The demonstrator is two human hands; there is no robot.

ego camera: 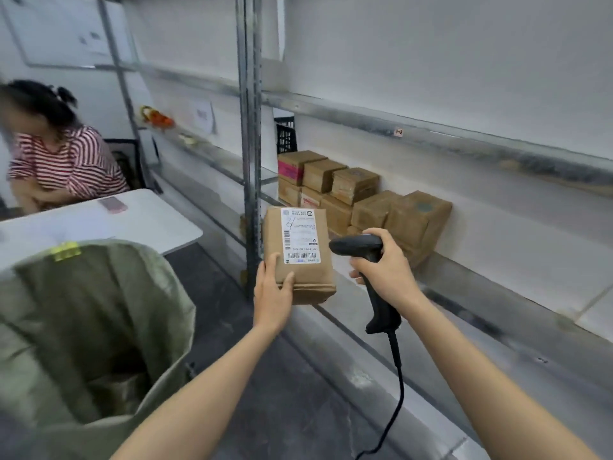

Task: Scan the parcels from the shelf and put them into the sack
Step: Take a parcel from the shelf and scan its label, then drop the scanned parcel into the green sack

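My left hand [273, 290] grips the near end of a brown cardboard parcel [298, 254], thumb on top, with its white barcode label facing up. My right hand [386, 265] holds a black corded barcode scanner [360, 245] by the handle, its head pointing left at the parcel's right side. Several more brown parcels [365, 197] are stacked on the metal shelf [481, 293] behind. A green woven sack [89, 327] stands open at lower left, its inside dark.
A grey steel upright [248, 144] stands just left of the held parcel. A white table [149, 224] with a pink phone [112, 204] is behind the sack. A person in a red-striped top [63, 161] sits at it. A black crate [286, 134] is behind the stack.
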